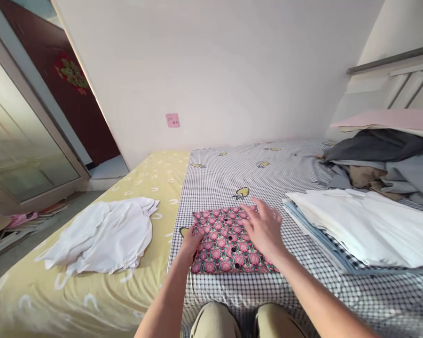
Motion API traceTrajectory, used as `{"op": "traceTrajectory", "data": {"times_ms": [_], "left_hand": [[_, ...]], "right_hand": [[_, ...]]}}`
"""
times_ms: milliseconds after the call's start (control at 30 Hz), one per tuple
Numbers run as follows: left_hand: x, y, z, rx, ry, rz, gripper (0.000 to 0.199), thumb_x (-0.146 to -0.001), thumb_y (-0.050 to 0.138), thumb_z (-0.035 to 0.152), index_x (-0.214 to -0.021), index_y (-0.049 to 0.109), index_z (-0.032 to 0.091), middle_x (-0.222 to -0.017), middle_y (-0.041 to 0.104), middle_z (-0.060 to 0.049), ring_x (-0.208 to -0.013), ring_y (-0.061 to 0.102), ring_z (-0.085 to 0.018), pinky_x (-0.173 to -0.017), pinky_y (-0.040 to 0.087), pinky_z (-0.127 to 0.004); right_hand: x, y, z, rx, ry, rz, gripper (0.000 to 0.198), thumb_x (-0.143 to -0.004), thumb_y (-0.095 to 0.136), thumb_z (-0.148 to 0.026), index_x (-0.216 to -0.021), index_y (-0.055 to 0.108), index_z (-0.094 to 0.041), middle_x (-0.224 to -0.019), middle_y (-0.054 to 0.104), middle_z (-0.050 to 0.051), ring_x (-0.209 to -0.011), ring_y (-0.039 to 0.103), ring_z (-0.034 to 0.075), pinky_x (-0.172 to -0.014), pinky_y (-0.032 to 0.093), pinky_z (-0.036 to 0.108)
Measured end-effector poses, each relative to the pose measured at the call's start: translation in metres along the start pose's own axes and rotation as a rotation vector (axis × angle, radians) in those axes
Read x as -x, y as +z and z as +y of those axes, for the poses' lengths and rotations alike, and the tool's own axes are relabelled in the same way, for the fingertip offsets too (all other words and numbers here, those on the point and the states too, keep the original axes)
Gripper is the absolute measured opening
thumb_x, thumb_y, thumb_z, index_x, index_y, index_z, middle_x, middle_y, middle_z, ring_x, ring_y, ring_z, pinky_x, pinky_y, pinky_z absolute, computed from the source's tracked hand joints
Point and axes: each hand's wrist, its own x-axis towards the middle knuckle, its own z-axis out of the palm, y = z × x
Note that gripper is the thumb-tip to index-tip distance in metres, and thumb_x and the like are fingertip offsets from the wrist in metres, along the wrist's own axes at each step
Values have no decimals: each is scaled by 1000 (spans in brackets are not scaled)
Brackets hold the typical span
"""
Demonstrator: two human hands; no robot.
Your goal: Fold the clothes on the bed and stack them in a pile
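One pink floral garment (216,240) lies folded flat on the checked sheet (215,183), and here's the left hand (191,242) at its left edge, thumb on top, fingers partly hidden, so I cannot tell whether that grip is closed; across it, the right hand (267,230) spreads its fingers wide over the right side, with a folded stack (363,227) further right and a white garment (114,234) on the yellow sheet (162,188)

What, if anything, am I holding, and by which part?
Possibly the floral garment, by its left edge: your left hand is there, grip partly hidden. Your spread right hand holds nothing.
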Motion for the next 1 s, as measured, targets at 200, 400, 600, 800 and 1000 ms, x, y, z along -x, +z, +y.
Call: {"op": "traceTrajectory", "data": {"times_ms": [200, 400, 600, 800, 1000], "left_hand": [[14, -3, 8, 138, -89, -100, 54, -78, 85, 32, -126, 65, 19, -109, 79, -13, -94, 76, -26, -95, 59, -42], [37, -22, 10, 315, -166, -154, 66, -100, 45, 61, -151, 42, 21, -113, 77, -14, -83, 77, -21, -86, 62, -40], [76, -33, -16, 439, -81, -119, 75, -99, 45, 65, -156, 34, 18, -111, 76, -16, -94, 75, -21, -87, 58, -34], [94, -24, -49, 117, 140, 22, 71, -91, 62, 64, -148, 46, 24, -97, 72, -4, -91, 69, -19, -85, 52, -30], [86, -3, -49, -189, 271, 257, 66, -82, 69, 41, -140, 50, 18, -71, 58, 5, -68, 58, -17, -66, 42, -27]], "right_hand": [[24, 50, -36, 44, -87, -437, 52, -104, 38, -59, -155, 42, -49, -171, 33, 0, -157, 23, 38, -121, 15, 70], [33, 70, -26, 76, -55, -478, 54, -105, 30, -60, -158, 34, -49, -171, 31, -2, -158, 23, 35, -122, 15, 69], [35, 73, -23, 90, -67, -437, 56, -105, 27, -60, -159, 35, -47, -170, 34, -3, -158, 24, 34, -122, 14, 67], [36, 74, -22, 94, -69, -420, 56, -105, 28, -59, -159, 36, -47, -169, 37, -3, -157, 25, 34, -122, 17, 67], [36, 71, -23, 103, -71, -413, 56, -105, 27, -58, -159, 38, -45, -169, 37, -2, -156, 26, 33, -122, 18, 65]]}}
